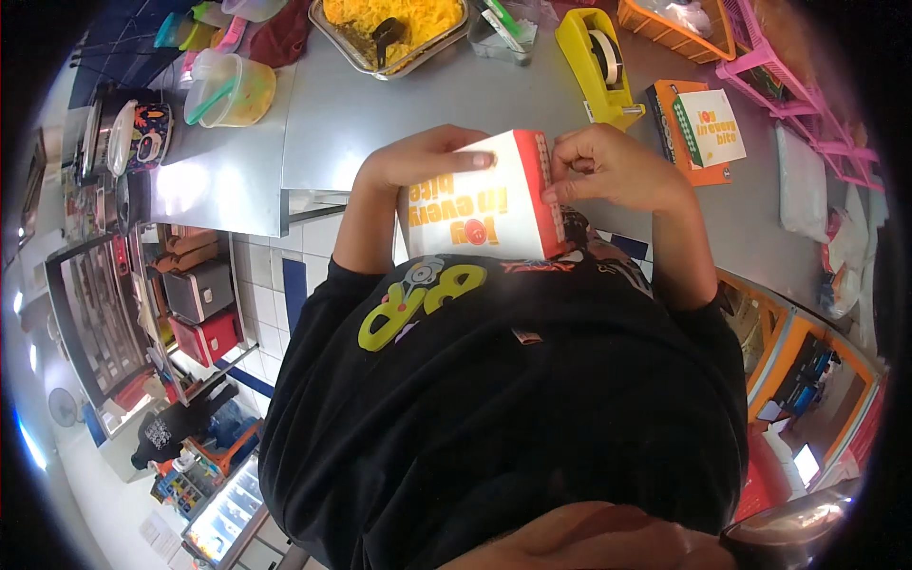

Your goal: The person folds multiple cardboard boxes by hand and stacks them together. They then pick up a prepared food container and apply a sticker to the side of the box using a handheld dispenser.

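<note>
A white cardboard food box (499, 195) with orange lettering and a red side is held upright against my black shirt, at the near edge of the metal table. My left hand (432, 157) grips it from the left, thumb flat across the white face and the other fingers hidden behind. At the box's red right edge, my right hand (613, 171) has its fingers curled, with thumb and fingertips pinching the border. Whatever is inside the box cannot be seen.
On the metal table (361, 119) stand a foil-lined tray (356, 59) of yellow food with a black spoon, a yellow tape dispenser (584, 62), and a plastic tub (252, 90). Orange cartons (703, 171), a pink rack (807, 114) and an orange basket (655, 33) are at right.
</note>
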A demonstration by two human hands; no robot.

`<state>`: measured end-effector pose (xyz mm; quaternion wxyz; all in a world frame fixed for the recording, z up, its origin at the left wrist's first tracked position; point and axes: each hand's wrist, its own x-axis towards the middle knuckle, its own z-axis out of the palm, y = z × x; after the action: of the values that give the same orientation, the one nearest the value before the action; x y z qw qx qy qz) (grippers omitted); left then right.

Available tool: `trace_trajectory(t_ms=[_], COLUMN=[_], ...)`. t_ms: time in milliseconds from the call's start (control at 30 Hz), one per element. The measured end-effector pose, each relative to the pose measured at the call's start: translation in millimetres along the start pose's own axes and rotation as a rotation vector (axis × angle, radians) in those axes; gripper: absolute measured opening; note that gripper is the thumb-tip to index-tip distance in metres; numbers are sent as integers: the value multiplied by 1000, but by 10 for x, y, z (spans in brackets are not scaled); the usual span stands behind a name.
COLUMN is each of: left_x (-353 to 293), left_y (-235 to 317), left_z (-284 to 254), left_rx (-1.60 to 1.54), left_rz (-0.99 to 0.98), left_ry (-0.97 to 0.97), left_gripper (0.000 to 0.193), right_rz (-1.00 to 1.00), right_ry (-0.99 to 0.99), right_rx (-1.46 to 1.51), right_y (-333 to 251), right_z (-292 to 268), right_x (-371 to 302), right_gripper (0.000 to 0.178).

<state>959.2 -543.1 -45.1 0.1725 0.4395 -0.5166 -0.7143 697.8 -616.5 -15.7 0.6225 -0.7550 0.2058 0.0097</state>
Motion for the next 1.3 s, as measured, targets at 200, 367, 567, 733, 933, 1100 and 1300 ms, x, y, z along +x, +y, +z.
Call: trace_trajectory(t_ms=[200, 367, 567, 733, 933, 1100, 1300], left_x=[15, 96, -65, -59, -65, 41, 261], left_y=[-250, -385, -904, -985, -1149, -970, -423], left_z=[11, -42, -475, -553, -410, -215, -17], left_rx=[-23, -291, -696, -795, -936, -1035, -1030], left_rz=[108, 56, -67, -12, 44, 226, 381], left_ry=[24, 18, 212, 389, 494, 481, 680], left_gripper=[57, 52, 46, 43, 41, 46, 46], right_rz=[115, -302, 39, 322, 74, 224, 829], right_ry=[208, 431, 1716, 945, 1024, 1101, 941], right_rx=[-100, 698, -541, 427, 421, -332, -1141], right_y=[548, 1269, 1336, 1283, 1659, 1531, 1562], right_z=[255, 581, -99, -481, -216, -70, -70], right_x=[175, 482, 7, -116, -373, -392, -272], right_gripper=[34, 26, 21, 25, 21, 21, 19])
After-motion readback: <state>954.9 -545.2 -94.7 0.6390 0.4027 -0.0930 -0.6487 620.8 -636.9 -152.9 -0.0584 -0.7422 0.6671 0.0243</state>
